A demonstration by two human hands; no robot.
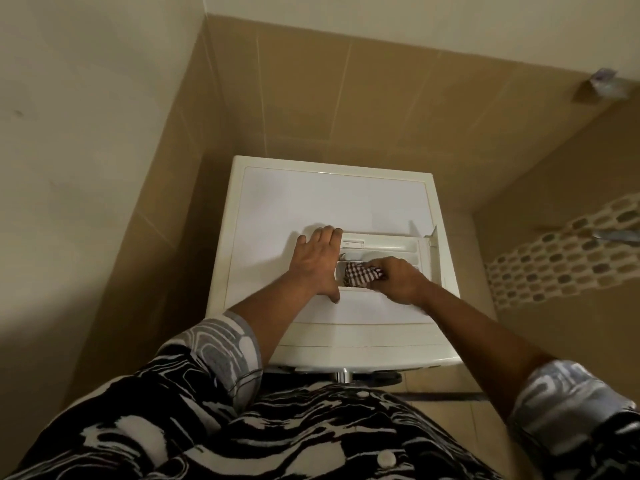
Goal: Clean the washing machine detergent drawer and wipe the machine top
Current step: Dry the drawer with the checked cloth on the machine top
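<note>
Right hand (398,280) is clenched round a checked cloth (360,274), pushed down into the open detergent compartment (381,245) on the washing machine top (311,202). Left hand (317,259) lies flat, fingers spread, just left of it.

Tan tiled walls (311,98), mosaic band (568,258) right, dim light.

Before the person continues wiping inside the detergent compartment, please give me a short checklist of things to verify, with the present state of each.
1. Detergent compartment open for access: ok.
2. Checkered cloth inside the compartment: ok.
3. Right hand gripping the cloth: ok.
4. Left hand flat on the machine top, bracing beside the compartment: ok.
5. Compartment already clean: cannot tell, cloth and hand hide most of it.
6. Machine top free of loose items: ok.
</note>
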